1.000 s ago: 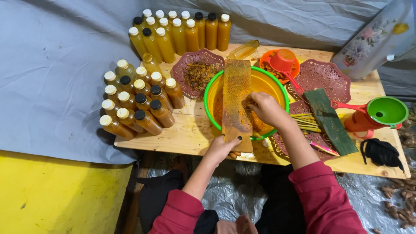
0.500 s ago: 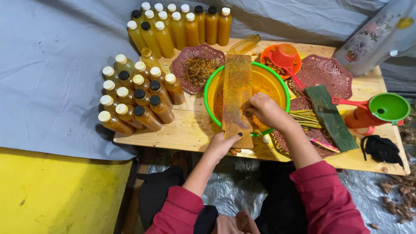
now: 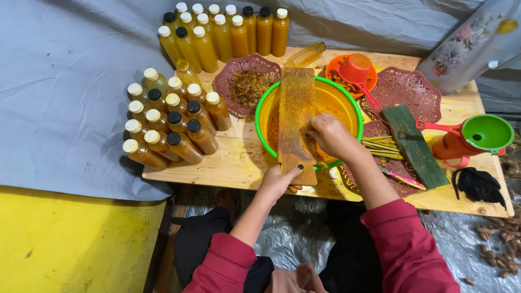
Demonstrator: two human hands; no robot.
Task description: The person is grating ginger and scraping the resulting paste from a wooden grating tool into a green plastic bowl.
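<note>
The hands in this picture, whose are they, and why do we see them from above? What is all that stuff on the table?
The camera sits on a person's head and looks down, so you see that person's own two hands in red sleeves. The left hand holds the near end of a long wooden grater board that lies across a green bowl with yellow inside. The right hand presses something against the board; what it is stays hidden under the fingers. On the wooden table stand many bottles of orange-yellow liquid, dark red plates, one with dried bits, a green funnel and a folded green leaf.
</note>
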